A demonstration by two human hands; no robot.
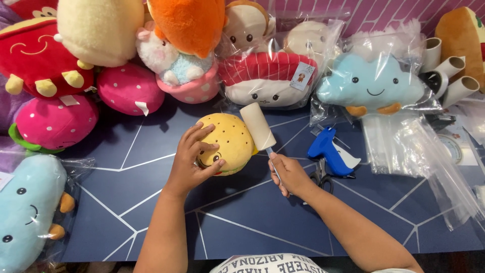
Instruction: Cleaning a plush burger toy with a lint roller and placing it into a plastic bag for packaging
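Observation:
A yellow burger-shaped plush toy (233, 140) with a smiling face lies on the dark blue table (252, 222). My left hand (192, 162) grips its left side and holds it still. My right hand (289, 174) is closed on the thin handle of a lint roller (258, 126), whose white roll rests against the top right of the burger plush.
Many plush toys crowd the back and left: pink strawberries (130, 88), a red sushi plush in a bag (268, 76), a blue cloud plush in a bag (371, 83). A blue tag gun (331, 151), scissors (319, 177), clear bags (419, 151) and cardboard tubes (452, 76) lie to the right.

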